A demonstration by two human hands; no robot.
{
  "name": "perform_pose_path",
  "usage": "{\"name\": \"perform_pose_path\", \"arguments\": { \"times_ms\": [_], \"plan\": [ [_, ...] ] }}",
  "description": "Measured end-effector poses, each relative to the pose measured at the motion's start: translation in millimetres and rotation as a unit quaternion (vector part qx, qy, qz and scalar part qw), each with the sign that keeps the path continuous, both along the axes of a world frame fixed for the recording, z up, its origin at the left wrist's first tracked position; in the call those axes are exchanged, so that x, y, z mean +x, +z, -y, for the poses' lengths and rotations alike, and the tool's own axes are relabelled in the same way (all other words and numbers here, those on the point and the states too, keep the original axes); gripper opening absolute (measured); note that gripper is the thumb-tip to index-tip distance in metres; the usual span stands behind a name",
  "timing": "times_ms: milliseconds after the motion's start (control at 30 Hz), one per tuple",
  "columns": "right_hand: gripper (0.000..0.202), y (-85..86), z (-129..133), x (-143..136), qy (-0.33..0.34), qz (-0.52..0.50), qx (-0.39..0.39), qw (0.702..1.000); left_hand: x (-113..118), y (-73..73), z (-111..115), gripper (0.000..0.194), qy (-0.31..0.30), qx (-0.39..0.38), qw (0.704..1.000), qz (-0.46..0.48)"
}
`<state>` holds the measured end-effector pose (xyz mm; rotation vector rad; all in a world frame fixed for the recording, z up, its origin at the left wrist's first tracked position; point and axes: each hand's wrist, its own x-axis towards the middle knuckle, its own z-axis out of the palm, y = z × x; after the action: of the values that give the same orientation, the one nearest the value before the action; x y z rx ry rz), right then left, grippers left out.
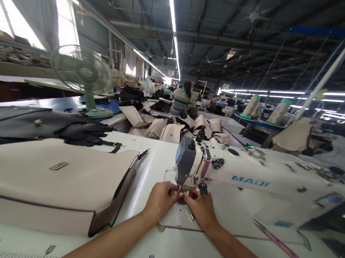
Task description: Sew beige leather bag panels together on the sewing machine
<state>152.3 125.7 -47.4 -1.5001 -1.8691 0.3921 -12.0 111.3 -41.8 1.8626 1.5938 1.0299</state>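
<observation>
Although the bag (62,186) left of the sewing machine (268,171) looks assembled, our left hand (162,199) and right hand (202,207), grip too hidden to tell, seem mid-work beneath its head.

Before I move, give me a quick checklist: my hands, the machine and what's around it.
1. Hands clear of the sewing machine head: not ok; fingertips of the left hand and right hand are close beneath it.
2. Grip on any small piece: cannot tell; fingers hide it.
3. Needle threaded: cannot tell, too small.
4. Pink-handled tool apart from the hands: ok, lying to the right.
5. Beige bag clear of the machine head: ok, lying to its left.
</observation>
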Motion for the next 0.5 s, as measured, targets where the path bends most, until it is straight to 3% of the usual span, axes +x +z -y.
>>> {"name": "perform_pose_path", "arguments": {
  "times_ms": [167,300,400,500],
  "plan": [
    [0.016,2.2,4.1,8.7,0.017,-0.065,-0.008,0.998,-1.1,10.1,15.4,0.015,-0.03,0.065,0.997,-0.024],
    [0.01,18.4,14.3,30.8,0.073,-0.152,-0.04,0.985,-10.7,18.0,29.4,0.024,-0.06,0.125,0.989,-0.048],
    [0.016,34.9,30.7,48.8,0.138,-0.222,-0.092,0.961,-16.4,26.4,36.5,0.033,-0.085,0.175,0.979,-0.055],
    [0.023,34.3,44.8,60.4,0.187,-0.333,-0.188,0.905,-12.0,37.4,43.4,0.03,-0.086,0.236,0.967,-0.047]
  ]
}}
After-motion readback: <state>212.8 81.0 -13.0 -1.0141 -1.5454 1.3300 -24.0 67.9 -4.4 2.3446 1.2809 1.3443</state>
